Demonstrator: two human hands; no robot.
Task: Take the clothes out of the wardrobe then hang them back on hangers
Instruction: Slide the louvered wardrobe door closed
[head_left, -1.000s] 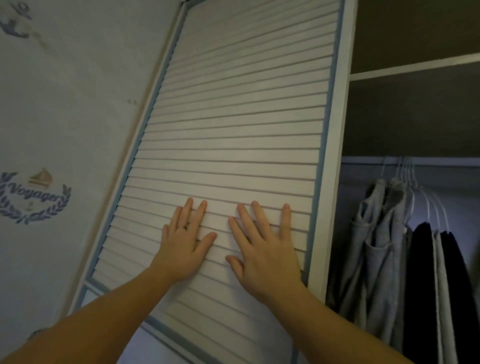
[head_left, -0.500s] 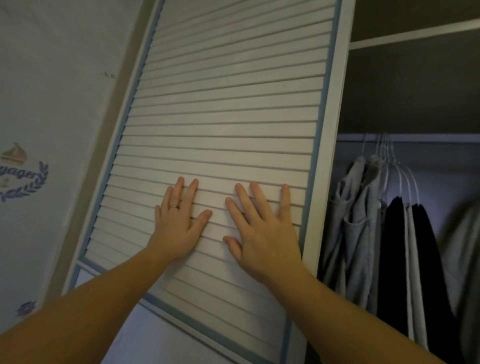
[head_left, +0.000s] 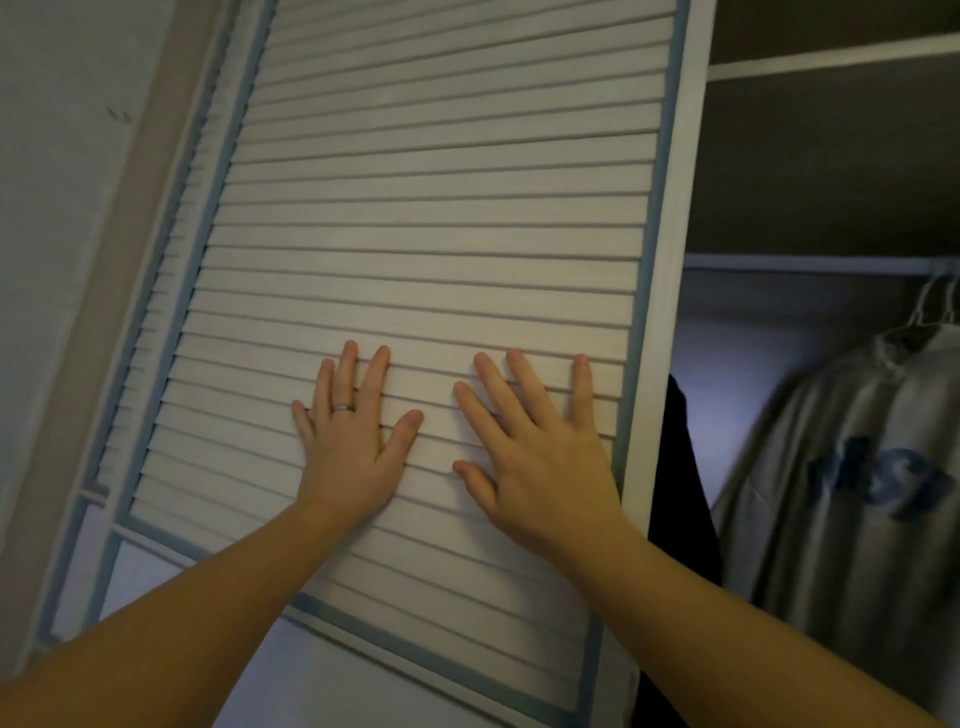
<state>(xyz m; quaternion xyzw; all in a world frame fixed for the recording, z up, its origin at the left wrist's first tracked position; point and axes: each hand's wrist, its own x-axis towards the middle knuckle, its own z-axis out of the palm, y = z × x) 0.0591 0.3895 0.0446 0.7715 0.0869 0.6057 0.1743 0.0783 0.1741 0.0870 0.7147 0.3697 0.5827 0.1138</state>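
A white louvred sliding wardrobe door (head_left: 426, 218) with blue trim fills the middle. My left hand (head_left: 350, 436), wearing a ring, presses flat on its slats with straight fingers. My right hand (head_left: 540, 447) presses flat beside it, close to the door's right edge. To the right, in the open wardrobe, a dark garment (head_left: 680, 467) hangs just behind the door edge. A pale grey shirt with blue lettering (head_left: 852, 488) hangs on a white hanger (head_left: 935, 301) from the rail (head_left: 810, 264).
A second louvred door panel (head_left: 156, 291) lies behind the first at the left, next to a pale wall (head_left: 67, 208). A shelf (head_left: 831, 54) crosses the wardrobe above the rail. The wardrobe interior is dim.
The door has slid left under both flat hands, overlapping the panel behind it. The grey hooded garments are now hidden, and the pale shirt with blue lettering has come into view.
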